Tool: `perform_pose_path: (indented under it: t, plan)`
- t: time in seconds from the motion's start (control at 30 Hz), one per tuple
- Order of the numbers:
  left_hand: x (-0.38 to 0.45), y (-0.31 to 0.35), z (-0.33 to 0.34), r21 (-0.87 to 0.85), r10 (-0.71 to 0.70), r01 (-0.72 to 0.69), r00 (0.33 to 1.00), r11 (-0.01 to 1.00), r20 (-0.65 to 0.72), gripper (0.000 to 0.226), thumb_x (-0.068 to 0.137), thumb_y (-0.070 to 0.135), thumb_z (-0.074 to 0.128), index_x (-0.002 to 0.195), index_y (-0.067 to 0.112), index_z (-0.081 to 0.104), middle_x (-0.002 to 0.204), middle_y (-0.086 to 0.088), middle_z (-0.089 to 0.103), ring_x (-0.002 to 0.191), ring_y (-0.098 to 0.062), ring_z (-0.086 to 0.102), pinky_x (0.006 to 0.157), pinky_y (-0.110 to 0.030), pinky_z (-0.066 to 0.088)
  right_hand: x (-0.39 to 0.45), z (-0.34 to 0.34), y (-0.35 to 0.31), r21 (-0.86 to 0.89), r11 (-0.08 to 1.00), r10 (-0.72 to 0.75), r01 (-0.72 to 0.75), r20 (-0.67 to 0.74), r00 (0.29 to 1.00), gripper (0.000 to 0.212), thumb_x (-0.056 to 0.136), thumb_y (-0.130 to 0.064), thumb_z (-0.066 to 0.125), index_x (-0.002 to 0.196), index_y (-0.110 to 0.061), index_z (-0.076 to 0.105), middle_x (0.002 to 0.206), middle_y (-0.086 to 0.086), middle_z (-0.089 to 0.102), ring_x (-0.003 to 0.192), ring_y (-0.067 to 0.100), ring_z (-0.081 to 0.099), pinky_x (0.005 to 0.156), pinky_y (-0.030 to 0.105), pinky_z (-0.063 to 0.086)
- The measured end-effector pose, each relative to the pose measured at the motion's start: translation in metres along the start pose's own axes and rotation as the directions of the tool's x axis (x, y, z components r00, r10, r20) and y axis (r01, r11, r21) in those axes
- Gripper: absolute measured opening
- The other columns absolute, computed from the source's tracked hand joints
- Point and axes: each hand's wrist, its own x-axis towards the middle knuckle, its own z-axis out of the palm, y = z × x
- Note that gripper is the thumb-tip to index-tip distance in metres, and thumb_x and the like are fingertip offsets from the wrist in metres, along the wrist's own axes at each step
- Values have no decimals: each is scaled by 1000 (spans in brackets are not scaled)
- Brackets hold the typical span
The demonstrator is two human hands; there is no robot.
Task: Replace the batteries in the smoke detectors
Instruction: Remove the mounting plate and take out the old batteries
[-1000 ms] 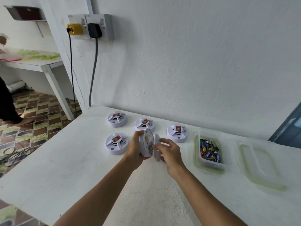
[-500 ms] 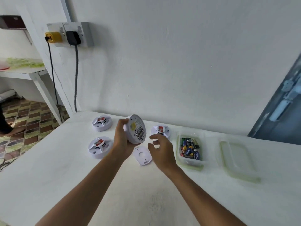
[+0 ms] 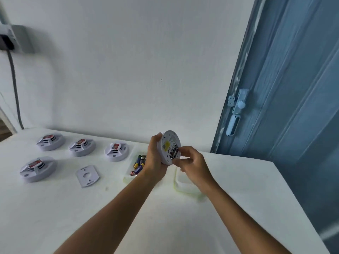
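Observation:
My left hand (image 3: 155,158) grips a round white smoke detector (image 3: 168,143) on edge above the table, its underside turned toward me. The battery bay is uncovered and dark batteries (image 3: 174,152) show inside it. The fingertips of my right hand (image 3: 192,164) pinch at those batteries. The detector's flat white back plate (image 3: 87,176) lies on the table to the left. A clear plastic container of loose batteries (image 3: 138,165) sits just behind my left hand, partly hidden by it.
Several more white smoke detectors, e.g. (image 3: 37,168), (image 3: 50,142), (image 3: 82,147), (image 3: 116,151), stand at the table's left. The container's lid (image 3: 183,184) lies under my right hand. A blue door (image 3: 286,99) with a latch borders the table (image 3: 238,198) on the right. A cable (image 3: 15,88) hangs down the wall.
My left hand carried the detector to the right, over the battery container. My right hand let go of the back plate, now flat on the table, and went to the batteries in the bay.

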Motion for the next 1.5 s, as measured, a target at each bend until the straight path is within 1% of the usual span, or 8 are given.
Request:
perform_pose_path:
  t: [0.2, 0.47, 0.73, 0.97, 1.13, 1.23, 1.33, 1.5]
  plan:
    - [8, -17, 30, 91, 8, -5, 1000, 996, -30, 45, 97, 40, 38, 123, 10, 60, 107, -17, 61, 95, -31, 58, 72, -38, 50, 8, -33, 6, 129, 989, 67, -75, 59, 996, 32, 78, -14, 78, 104, -20, 61, 101, 0, 71, 89, 20, 68, 76, 39, 55]
    - [24, -29, 34, 146, 31, -28, 999, 989, -19, 36, 96, 36, 40, 107, 13, 66, 101, -15, 62, 92, -29, 59, 69, -35, 50, 18, -41, 14, 237, 961, 125, -143, 93, 988, 32, 75, -4, 78, 98, -14, 58, 99, 8, 67, 85, 22, 69, 71, 36, 58]
    - [33, -38, 28, 183, 20, -14, 999, 983, -29, 34, 95, 34, 41, 99, 13, 67, 98, -16, 60, 91, -29, 56, 67, -34, 42, 28, -41, 29, 123, 986, 113, -113, 7, 994, 34, 73, -6, 80, 87, -13, 49, 105, 12, 65, 89, 24, 67, 73, 38, 57]
    - [43, -34, 18, 234, 63, -53, 997, 971, -35, 31, 92, 39, 44, 104, 21, 66, 101, -12, 63, 91, -26, 59, 73, -36, 46, 28, -18, 31, -65, 995, -88, 73, -283, 955, 16, 76, -6, 77, 83, -12, 64, 85, -1, 69, 88, 12, 66, 79, 25, 54]
    - [49, -28, 8, 203, 63, -42, 993, 978, -97, 32, 93, 39, 46, 111, 18, 63, 116, -17, 61, 102, -29, 58, 83, -39, 50, 41, -19, 28, 549, 830, 330, -100, -337, 882, 17, 80, 8, 68, 86, -6, 60, 86, 15, 65, 77, 26, 66, 72, 34, 59]
    - [52, -26, -1, 189, 64, -35, 987, 981, -148, 32, 96, 35, 44, 114, 15, 61, 112, -15, 62, 100, -28, 58, 78, -36, 50, 55, -24, 39, 89, 973, 229, -211, -373, 899, 16, 82, 5, 61, 92, -6, 65, 97, 12, 66, 81, 27, 66, 66, 33, 58]
    - [52, -24, -7, 197, 55, -22, 984, 980, -168, 31, 96, 37, 43, 113, 18, 61, 112, -14, 62, 100, -27, 59, 78, -36, 51, 68, -18, 44, -468, 862, 84, -195, -246, 966, 24, 84, 3, 54, 103, -5, 67, 101, 7, 64, 74, 19, 62, 65, 24, 48]
    - [48, -24, -13, 206, 23, 11, 986, 979, -163, 26, 97, 37, 42, 104, 22, 62, 111, -12, 63, 105, -28, 59, 91, -41, 49, 83, -11, 59, -569, 791, 147, -225, -180, 972, 34, 85, 5, 48, 115, -2, 61, 121, 16, 60, 107, 28, 59, 78, 23, 45]
